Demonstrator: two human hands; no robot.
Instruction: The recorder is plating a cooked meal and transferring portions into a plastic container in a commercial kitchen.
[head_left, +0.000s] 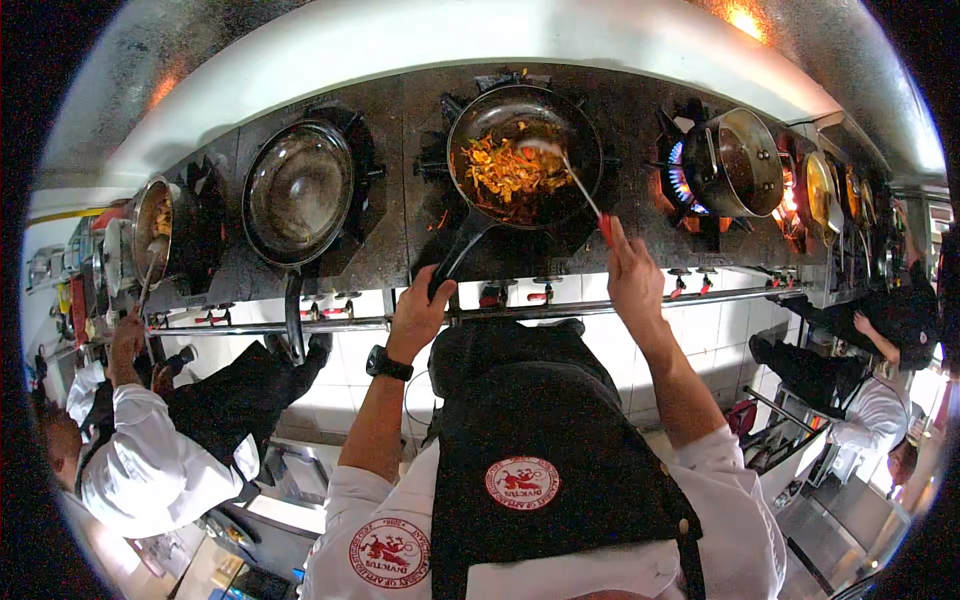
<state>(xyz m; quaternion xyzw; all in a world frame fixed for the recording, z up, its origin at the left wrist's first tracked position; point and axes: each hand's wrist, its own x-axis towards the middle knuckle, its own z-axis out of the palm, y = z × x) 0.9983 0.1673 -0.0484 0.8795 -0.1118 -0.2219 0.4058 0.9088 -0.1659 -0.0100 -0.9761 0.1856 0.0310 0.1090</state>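
Note:
A dark frying pan sits on a burner in the middle of the range. Chopped, browned food with orange and green bits fills much of its base. My left hand grips the black pan handle. In my right hand is the red handle of a metal cooking spoon or ladle. Its blurred head is in the pan, over the right part of the food.
To the left stands a second dark pan, its handle jutting past the front rail. A metal pot sits at right, beside blue flames. A co-worker stirs a pan at far left; other people stand at right.

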